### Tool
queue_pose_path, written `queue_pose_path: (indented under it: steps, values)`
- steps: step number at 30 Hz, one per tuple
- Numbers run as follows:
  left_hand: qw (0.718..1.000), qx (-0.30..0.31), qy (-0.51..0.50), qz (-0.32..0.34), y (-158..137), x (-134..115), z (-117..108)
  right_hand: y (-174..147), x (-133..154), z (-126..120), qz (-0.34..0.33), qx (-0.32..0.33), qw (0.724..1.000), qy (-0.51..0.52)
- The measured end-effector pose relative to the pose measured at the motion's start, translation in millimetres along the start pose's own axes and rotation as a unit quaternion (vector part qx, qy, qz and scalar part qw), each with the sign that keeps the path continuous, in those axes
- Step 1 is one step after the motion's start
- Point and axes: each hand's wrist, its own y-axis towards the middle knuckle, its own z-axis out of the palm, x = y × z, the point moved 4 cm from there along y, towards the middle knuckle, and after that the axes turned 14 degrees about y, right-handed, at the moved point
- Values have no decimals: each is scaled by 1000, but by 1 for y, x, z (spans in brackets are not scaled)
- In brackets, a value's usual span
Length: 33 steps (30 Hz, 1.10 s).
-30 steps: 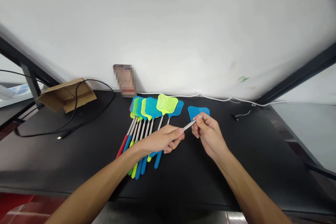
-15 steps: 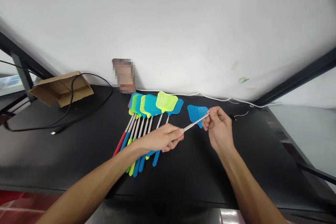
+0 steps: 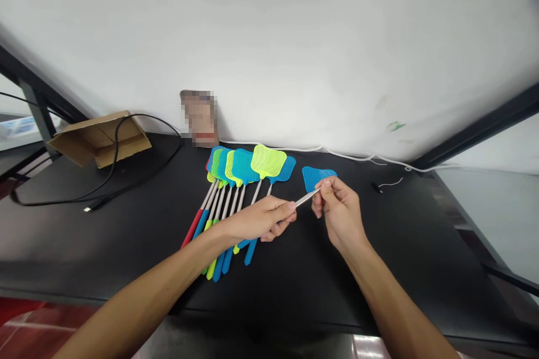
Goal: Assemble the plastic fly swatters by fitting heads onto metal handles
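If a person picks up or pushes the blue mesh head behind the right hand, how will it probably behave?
The blue mesh head is probably light, since small holes cover it. It looks thin, so it may flex a little. It seems to lie flat on the table, so would likely slide, not roll.

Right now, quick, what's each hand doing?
Left hand: closed, holding a silver rod.
Right hand: closed, pinching the same silver rod.

Swatters (image 3: 245, 166) on table (image 3: 126, 244), box (image 3: 99, 139) to their left, wall (image 3: 295, 61) behind
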Motion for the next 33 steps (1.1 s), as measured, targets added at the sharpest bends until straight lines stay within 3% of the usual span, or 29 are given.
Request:
queue_pose_path:
  steps: [4,10,17,21,25,27,29,30,33]
  values:
    - [1000,12,1,-4,-1,-2,2,10,14,-13,-26,-34,999,19]
    - [999,27,30,15,-2,-3,8,22,42,-42,-138,-120,982,37]
    - [999,-9,47,11,0,1,5,14,19,-29,-122,-103,987,-26]
    - [999,-40,28,16,1,2,4,-5,-4,0,-69,-21,992,-102]
    - [998,-48,12,25,3,3,1,-9,-1,7,-78,27,975,-207]
    - [999,-50,1,20,3,5,1,0,8,-4,-91,22,961,-261]
    - [998,-52,-11,16,4,6,1,11,18,-21,-123,-25,932,-339]
    - [998,-56,-16,16,4,6,1,16,22,-29,-141,-49,903,-403]
    - [997,-74,-17,27,2,3,1,27,22,-44,-157,-90,777,-602]
